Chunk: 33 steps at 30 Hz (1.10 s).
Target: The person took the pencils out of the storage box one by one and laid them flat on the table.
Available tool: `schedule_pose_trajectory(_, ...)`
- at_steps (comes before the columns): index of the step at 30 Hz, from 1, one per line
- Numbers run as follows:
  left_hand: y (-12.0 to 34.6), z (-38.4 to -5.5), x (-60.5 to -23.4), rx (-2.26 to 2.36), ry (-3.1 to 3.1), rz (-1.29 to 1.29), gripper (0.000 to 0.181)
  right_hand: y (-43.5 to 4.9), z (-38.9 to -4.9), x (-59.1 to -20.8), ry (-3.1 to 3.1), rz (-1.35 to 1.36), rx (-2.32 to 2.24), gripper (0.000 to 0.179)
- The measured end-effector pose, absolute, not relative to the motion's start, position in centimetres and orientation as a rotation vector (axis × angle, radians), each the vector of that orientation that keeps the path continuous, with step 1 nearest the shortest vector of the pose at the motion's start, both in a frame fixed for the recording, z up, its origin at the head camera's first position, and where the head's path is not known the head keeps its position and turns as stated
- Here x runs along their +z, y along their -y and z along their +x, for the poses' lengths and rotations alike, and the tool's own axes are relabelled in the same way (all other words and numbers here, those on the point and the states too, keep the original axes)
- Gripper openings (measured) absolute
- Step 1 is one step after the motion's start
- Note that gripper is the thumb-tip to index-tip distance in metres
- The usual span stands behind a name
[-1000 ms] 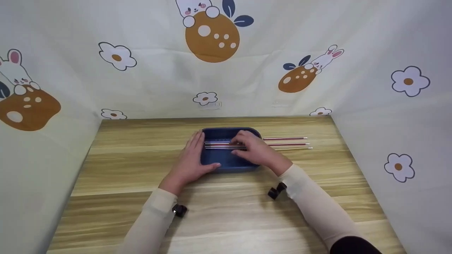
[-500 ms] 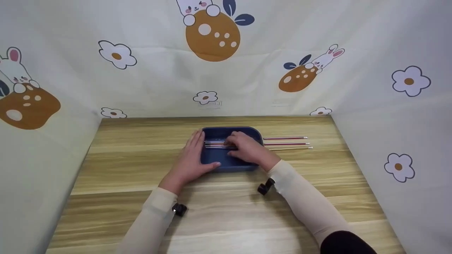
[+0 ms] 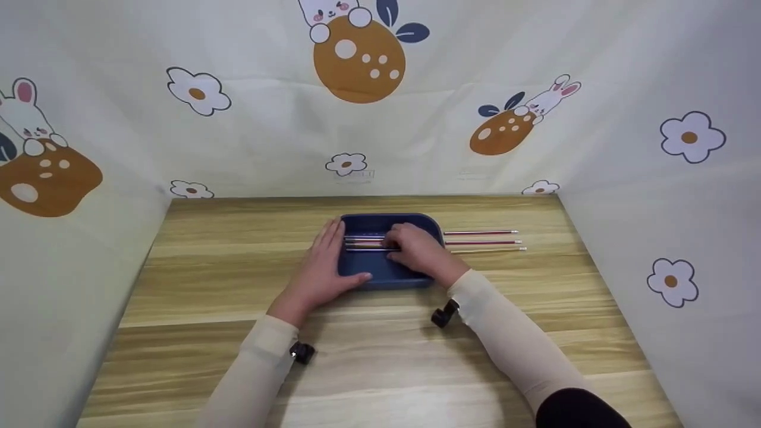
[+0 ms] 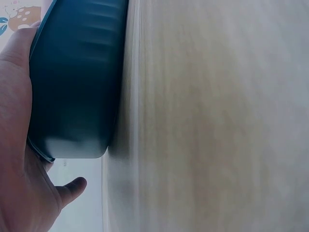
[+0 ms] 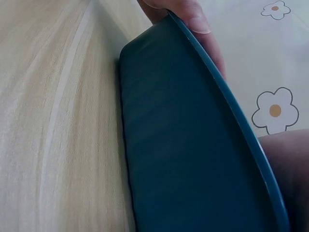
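Observation:
A dark blue tray (image 3: pixel 380 280) stands near the back of the table. My left hand (image 3: pixel 315 267) steadies its left end; the fingers lie straight along that side and the thumb rests on the front rim. Inside the tray several slim pencils (image 3: pixel 364 249) lie lengthwise, their left ends by the left wall. Over them my right hand (image 3: pixel 419 252) reaches in, with curled fingers and thumb around the pencils; their right part is hidden under it. In the left wrist view the tray's outer wall (image 4: pixel 77 96) fills the space beside the left hand; the right wrist view also shows mostly outer wall (image 5: pixel 178 130).
To the right of the tray, three pencils with white ends lie roughly parallel on the wooden table (image 3: pixel 380 345), among them a red pencil (image 3: pixel 484 242). Pale printed cloth (image 3: pixel 267 137) walls in the back and both sides.
My right hand has moved left inside the tray, mostly in the first half second, and covers a different stretch of the pencils. The left hand, the tray and the three pencils outside stay put.

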<state>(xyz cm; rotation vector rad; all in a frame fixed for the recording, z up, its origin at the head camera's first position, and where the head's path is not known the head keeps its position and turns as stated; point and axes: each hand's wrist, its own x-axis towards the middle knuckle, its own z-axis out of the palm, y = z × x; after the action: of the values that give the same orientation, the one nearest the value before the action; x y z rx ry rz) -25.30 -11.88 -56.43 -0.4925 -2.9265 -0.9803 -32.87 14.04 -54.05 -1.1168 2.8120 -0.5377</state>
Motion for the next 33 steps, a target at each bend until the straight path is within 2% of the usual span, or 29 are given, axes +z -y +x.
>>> schedule_pose_trajectory(21, 11.86, -25.47, -56.69, -0.953, 2.918, -0.499, 0.130, -14.27, -33.86, -54.60, -2.692, -0.971, -0.800, 0.017)
schedule_pose_trajectory(33, 11.94, -25.44, -56.70, -0.942, 2.927, -0.502, 0.130, -14.21, -33.88, -54.69, -2.711, -1.034, -0.820, 0.016)
